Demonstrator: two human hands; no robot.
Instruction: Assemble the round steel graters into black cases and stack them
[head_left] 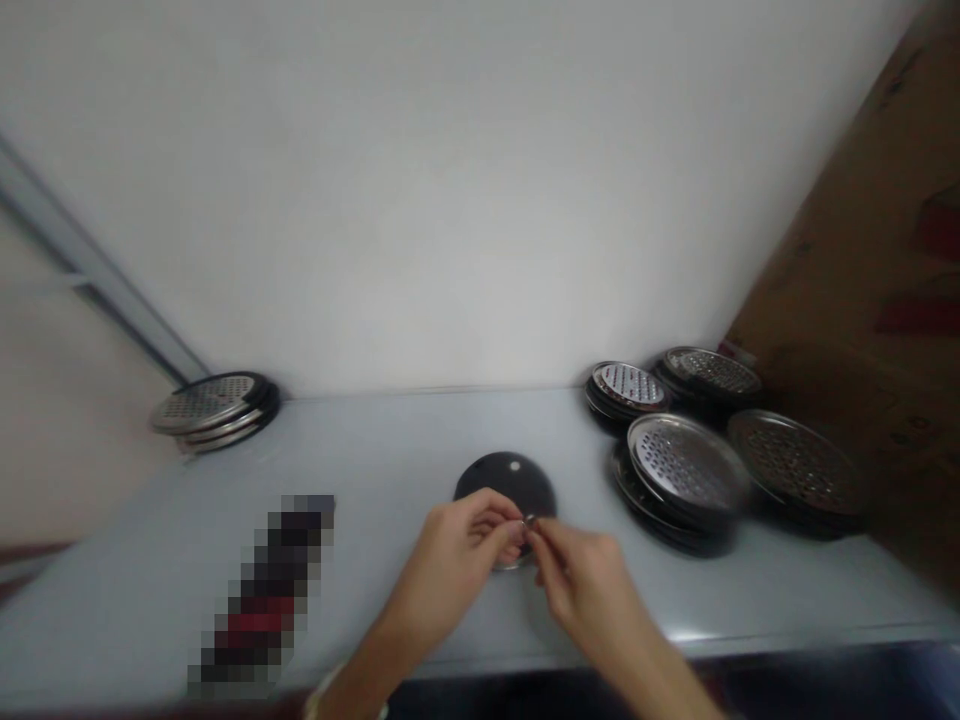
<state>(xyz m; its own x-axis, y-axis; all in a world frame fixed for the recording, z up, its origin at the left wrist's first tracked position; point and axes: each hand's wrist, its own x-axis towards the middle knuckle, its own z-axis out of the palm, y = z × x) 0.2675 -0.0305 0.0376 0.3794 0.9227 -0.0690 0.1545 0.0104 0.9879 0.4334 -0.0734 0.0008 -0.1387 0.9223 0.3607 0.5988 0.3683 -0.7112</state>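
Left hand (pixel 466 540) and right hand (pixel 585 570) together, fingertips pinching what looks like a tiny shiny bit (pixel 529 519) over the black disc (pixel 504 476); one slack fingertip could drop it onto the disc!

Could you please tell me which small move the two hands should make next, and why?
Probably, the left hand should hold steady while the right hand slightly adjusts the small shiny piece, because both hands' fingertips meet at it, with the dark round disc showing behind them. The piece is too small to identify.
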